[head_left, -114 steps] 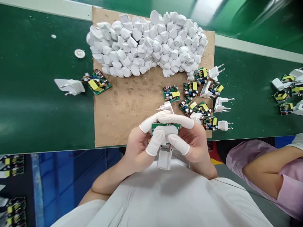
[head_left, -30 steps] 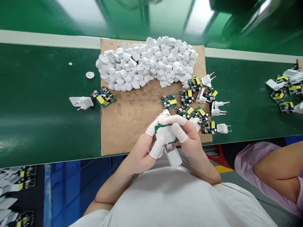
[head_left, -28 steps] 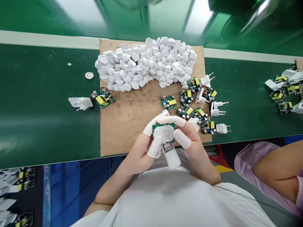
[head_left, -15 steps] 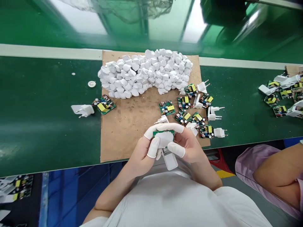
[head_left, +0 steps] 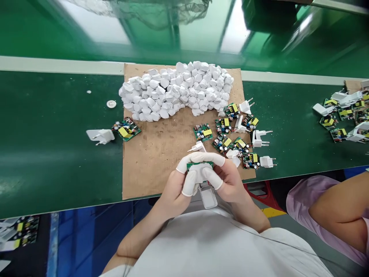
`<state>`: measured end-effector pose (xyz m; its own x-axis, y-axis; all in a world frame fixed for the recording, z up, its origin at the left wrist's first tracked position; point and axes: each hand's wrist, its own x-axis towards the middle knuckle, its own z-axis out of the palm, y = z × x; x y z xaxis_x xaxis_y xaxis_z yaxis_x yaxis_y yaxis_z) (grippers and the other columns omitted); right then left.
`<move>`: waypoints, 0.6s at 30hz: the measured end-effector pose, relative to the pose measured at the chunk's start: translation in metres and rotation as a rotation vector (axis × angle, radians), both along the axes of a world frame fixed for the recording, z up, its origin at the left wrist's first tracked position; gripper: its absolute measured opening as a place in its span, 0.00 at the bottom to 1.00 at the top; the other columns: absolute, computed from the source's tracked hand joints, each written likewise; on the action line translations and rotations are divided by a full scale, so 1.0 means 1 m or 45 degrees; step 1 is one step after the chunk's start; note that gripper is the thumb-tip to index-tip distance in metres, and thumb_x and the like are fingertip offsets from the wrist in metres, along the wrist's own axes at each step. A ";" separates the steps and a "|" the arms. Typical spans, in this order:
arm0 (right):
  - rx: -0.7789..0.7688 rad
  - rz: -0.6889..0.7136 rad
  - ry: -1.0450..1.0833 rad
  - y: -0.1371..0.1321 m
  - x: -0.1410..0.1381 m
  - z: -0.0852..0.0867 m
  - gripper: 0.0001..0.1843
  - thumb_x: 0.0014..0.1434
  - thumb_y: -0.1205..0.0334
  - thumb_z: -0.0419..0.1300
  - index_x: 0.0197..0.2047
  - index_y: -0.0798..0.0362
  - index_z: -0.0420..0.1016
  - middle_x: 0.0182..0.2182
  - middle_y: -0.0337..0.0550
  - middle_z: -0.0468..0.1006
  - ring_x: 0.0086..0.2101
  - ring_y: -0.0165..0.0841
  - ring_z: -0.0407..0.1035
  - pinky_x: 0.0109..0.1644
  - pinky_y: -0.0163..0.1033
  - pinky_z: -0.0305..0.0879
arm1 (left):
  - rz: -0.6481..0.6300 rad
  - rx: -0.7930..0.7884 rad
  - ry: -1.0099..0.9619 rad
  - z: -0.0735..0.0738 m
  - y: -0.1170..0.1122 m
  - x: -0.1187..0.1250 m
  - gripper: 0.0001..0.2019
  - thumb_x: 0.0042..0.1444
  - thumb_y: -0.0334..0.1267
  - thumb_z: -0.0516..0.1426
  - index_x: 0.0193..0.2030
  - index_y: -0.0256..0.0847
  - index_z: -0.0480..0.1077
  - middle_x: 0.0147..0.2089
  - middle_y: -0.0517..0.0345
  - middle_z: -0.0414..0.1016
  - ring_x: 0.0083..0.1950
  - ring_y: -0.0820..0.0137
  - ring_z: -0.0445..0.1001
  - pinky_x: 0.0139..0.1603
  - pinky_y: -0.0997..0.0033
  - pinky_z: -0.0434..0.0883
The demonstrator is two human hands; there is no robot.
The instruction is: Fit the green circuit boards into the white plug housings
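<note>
Between them, my left hand (head_left: pixel 180 184) and my right hand (head_left: pixel 223 175) grip a green circuit board (head_left: pixel 188 165) near the table's front edge. White finger cots cover the fingers and thumbs in use. A white pad (head_left: pixel 198 169) covers the board's upward face, and both thumbs press on it. Below the board hangs a white plastic plug housing (head_left: pixel 209 198). My fingers hide the board's edges and its underside. Just beyond my hands lie a white plug (head_left: pixel 198 146) and another circuit board (head_left: pixel 203 132) with a yellow transformer.
A heap of white pads (head_left: pixel 178 90) covers the back of the cardboard sheet (head_left: pixel 150 161). Several boards with plugs (head_left: pixel 230 142) lie to the right, and one wired board (head_left: pixel 127 129) to the left. More boards (head_left: pixel 343 107) sit far right, near a person's arm (head_left: pixel 340 209).
My right thumb has moved left onto the white pad, closer to my left thumb. The board stays in both hands.
</note>
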<state>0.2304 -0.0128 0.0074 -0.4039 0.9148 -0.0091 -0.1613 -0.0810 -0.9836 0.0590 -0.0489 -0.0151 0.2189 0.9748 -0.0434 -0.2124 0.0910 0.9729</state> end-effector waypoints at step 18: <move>-0.262 0.127 0.199 -0.002 0.009 -0.007 0.25 0.70 0.42 0.71 0.62 0.47 0.83 0.51 0.46 0.88 0.42 0.39 0.83 0.47 0.43 0.83 | -0.133 -0.303 -0.177 0.021 0.004 -0.007 0.27 0.72 0.47 0.65 0.75 0.49 0.72 0.64 0.47 0.83 0.60 0.56 0.82 0.61 0.61 0.80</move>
<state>0.2392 -0.0146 0.0001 -0.5028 0.8558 -0.1215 -0.2908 -0.2998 -0.9086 0.0521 -0.0445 0.0061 0.3371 0.9127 -0.2308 -0.3198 0.3416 0.8838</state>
